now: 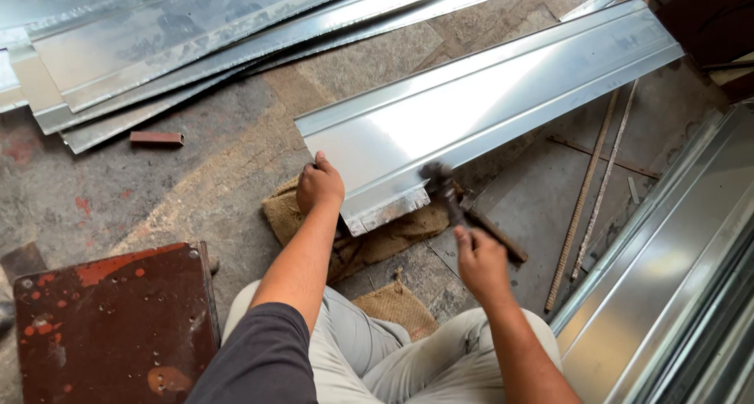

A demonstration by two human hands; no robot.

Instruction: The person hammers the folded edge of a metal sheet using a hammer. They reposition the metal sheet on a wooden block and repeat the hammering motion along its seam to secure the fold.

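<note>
my left hand [319,186] presses flat on the sheet metal panel's [487,98] near-left corner, floor centre; right hand [481,261] fingers wrapped on a hammer [452,196]. panel looks thin, springy, sharp-edged; hold the flat, not the edge.

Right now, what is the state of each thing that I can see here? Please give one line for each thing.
Metal sheet: lying flat, near end on the burlap, pressed down by the left hand.
Hammer: gripped in the right hand, blurred, head at the sheet's near edge.
Burlap sack: crumpled under the sheet's end.
Stacked sheets: lying overlapped on the floor.
Rusty red box: standing, paint chipped.
Thin rods: lying on the floor.
</note>
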